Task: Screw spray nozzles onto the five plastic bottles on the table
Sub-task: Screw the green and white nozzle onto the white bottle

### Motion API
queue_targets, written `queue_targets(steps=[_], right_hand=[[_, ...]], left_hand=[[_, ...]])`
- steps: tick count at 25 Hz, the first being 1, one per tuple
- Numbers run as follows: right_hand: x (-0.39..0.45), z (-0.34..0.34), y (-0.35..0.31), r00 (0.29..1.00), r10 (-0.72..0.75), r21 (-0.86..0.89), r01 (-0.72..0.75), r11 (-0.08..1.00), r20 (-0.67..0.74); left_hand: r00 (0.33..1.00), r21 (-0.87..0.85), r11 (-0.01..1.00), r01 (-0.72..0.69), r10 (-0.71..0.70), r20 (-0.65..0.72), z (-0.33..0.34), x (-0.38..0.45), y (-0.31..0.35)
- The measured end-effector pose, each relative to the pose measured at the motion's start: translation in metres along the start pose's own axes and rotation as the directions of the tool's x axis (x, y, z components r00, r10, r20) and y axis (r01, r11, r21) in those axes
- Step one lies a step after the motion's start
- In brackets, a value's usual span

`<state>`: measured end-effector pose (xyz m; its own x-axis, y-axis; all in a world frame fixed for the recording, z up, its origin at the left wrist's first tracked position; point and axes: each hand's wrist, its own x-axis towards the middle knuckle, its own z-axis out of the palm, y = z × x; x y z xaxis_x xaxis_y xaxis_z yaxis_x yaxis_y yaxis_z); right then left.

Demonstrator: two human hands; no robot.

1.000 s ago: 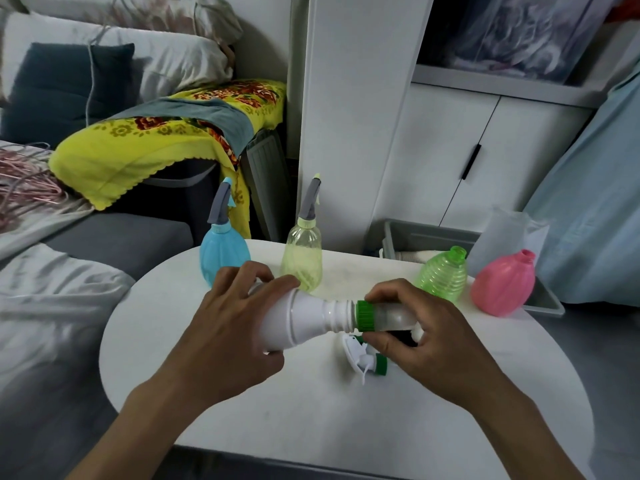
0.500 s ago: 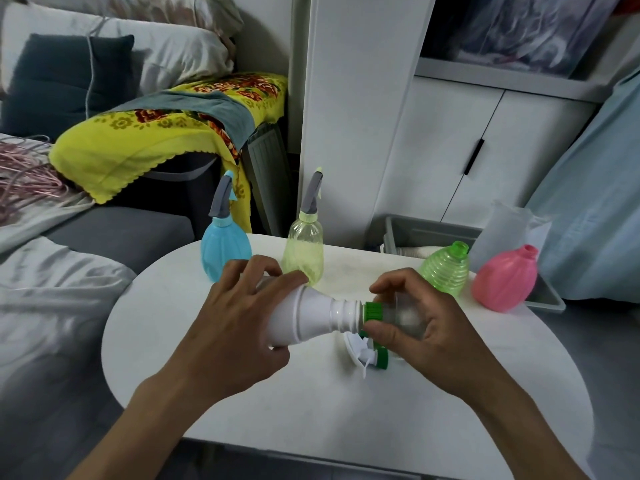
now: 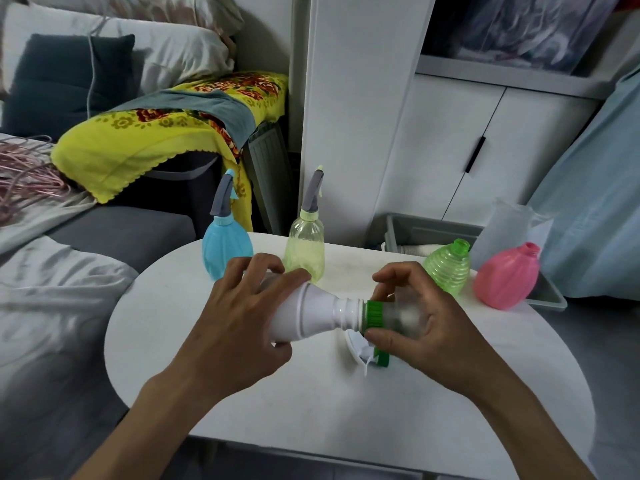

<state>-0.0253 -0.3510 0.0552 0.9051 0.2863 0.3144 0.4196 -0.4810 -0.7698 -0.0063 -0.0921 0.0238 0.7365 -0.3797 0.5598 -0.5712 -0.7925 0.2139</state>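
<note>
Gripped sideways above the table (image 3: pixel 311 410), the white bottle (image 3: pixel 304 317) sits in the closed left hand (image 3: pixel 242 323) while right hand (image 3: pixel 426 323) fingers pinch its green nozzle collar (image 3: pixel 374 315), which could cross-thread if tilted off the neck.

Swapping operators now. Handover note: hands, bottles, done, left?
Left hand grips the white bottle, held sideways above the table.
Right hand grips its green-collared nozzle at the neck; seating unclear.
Done: blue bottle and yellow bottle stand capped at the back.
Left: green bottle and pink bottle, both open. One spare nozzle shows under the right hand.
</note>
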Motion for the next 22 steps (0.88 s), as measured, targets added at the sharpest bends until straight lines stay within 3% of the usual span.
queue_targets(steps=[3, 22], right_hand=[[0.0006, -0.0013, 0.0015, 0.997, 0.075, 0.028, -0.074, 0.997, -0.003], [-0.0013, -0.0033, 0.0006, 0.987, 0.145, 0.006, -0.146, 0.989, 0.066]], left_hand=[[1.000, 0.004, 1.000, -0.017, 0.017, 0.003, 0.0017, -0.0008, 0.0014], [1.000, 0.005, 1.000, -0.018, 0.018, 0.022, 0.0049, -0.0013, 0.0043]])
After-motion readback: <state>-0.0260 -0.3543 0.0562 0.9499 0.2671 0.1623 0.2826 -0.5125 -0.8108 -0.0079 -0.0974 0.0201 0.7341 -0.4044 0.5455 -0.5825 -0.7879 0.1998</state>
